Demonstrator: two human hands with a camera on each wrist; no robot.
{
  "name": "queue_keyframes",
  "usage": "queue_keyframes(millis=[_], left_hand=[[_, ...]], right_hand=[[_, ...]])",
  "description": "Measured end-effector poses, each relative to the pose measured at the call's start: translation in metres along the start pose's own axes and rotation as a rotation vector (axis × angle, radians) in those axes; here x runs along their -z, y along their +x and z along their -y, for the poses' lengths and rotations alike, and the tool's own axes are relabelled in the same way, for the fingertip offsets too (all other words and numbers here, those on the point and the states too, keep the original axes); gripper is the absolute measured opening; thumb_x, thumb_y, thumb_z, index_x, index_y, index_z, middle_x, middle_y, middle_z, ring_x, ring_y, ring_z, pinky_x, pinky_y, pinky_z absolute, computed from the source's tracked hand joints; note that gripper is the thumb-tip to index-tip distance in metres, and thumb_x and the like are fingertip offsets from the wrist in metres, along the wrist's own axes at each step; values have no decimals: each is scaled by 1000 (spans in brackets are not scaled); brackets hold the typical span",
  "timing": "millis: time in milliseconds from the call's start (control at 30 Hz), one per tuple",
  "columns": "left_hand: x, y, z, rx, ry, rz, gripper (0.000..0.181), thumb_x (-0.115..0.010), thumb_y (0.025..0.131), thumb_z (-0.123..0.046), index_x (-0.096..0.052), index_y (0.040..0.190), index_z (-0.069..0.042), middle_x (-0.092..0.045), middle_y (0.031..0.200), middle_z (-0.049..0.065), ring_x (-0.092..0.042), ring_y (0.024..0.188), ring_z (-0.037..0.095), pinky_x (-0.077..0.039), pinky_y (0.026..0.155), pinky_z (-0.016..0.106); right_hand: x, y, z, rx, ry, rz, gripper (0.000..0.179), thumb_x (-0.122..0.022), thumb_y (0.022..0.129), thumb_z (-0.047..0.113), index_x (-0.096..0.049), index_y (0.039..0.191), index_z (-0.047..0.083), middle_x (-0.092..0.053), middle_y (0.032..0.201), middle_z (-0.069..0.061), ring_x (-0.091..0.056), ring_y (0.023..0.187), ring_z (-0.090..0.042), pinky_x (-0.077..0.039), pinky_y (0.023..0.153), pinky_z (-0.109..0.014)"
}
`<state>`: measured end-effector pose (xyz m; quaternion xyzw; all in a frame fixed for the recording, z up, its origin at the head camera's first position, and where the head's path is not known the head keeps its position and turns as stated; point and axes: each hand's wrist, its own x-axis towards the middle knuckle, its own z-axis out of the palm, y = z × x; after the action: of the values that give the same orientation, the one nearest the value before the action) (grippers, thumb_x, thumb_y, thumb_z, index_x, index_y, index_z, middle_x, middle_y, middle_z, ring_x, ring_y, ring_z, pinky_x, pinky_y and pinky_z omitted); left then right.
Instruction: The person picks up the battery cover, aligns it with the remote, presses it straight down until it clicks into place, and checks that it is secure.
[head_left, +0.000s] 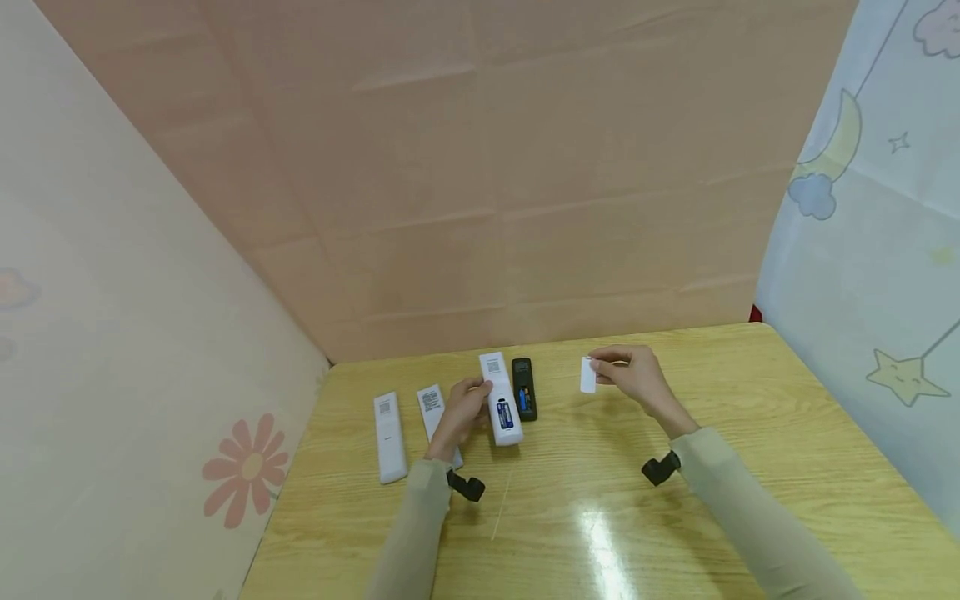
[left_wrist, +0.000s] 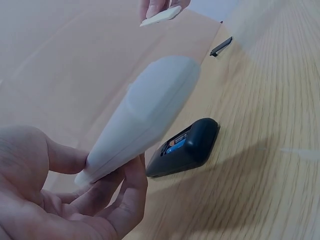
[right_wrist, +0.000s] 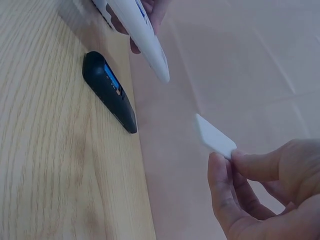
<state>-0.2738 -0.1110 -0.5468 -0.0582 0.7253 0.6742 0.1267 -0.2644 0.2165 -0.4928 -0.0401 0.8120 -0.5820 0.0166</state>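
Observation:
My left hand [head_left: 462,411] grips a white remote control [head_left: 494,367] by its side, held back-up above the table. Its battery bay is uncovered, and blue batteries [head_left: 505,414] lie inside. In the left wrist view, thumb and fingers pinch the narrow end of that remote [left_wrist: 145,110]. My right hand [head_left: 637,375] pinches a small white battery cover [head_left: 588,376] at one edge, apart from the remote. Just right of the white remote, a black remote [head_left: 522,367] rests on the table, its bay also uncovered with batteries showing.
Two more white remotes lie to the left: one [head_left: 390,442] at the far left, another [head_left: 430,402] partly hidden behind my left hand. A small black cover [left_wrist: 221,46] sits on the table [head_left: 555,517] in the left wrist view. A fabric backdrop [head_left: 480,208] stands behind the table.

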Motion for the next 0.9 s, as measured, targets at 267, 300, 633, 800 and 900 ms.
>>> queue_keyframes(millis=[267, 300, 633, 800, 900], left_hand=[[-5, -1, -3, -3, -5, 12, 56, -55, 112, -30, -46, 158, 2, -72, 122, 19, -67, 83, 19, -56, 76, 39], [-6, -1, -3, -6, -2, 11, 56, -55, 112, -30, -46, 158, 2, -72, 123, 19, -67, 84, 19, -57, 77, 39], [-15, -3, -14, -11, 5, -11, 56, -57, 111, -37, -50, 156, -4, -71, 127, 16, -73, 97, 23, -59, 85, 41], [-20, -2, -18, -7, -9, -16, 56, -57, 111, -36, -49, 156, -2, -72, 127, 17, -73, 99, 26, -60, 83, 40], [-23, -2, -17, -11, -14, -9, 57, -57, 112, -36, -48, 156, -1, -71, 128, 18, -73, 98, 27, -60, 81, 39]], right_hand=[[-4, -2, 5, 7, 21, 15, 32, -66, 107, 9, -69, 134, -8, -64, 137, -34, -77, 106, -27, -63, 83, -25], [-4, -3, 5, 9, 25, 17, 32, -66, 107, 9, -69, 134, -8, -64, 137, -34, -78, 105, -26, -63, 83, -25], [-6, -4, 12, 39, 33, 15, 31, -67, 106, 9, -70, 132, -9, -66, 134, -34, -78, 99, -20, -64, 82, -25], [-8, -5, 17, 38, 41, 20, 31, -68, 106, 9, -70, 131, -8, -66, 134, -33, -78, 99, -19, -64, 81, -25], [-11, -6, 20, 40, 40, 26, 31, -68, 106, 9, -71, 131, -8, -66, 134, -33, -78, 97, -17, -64, 81, -24]])
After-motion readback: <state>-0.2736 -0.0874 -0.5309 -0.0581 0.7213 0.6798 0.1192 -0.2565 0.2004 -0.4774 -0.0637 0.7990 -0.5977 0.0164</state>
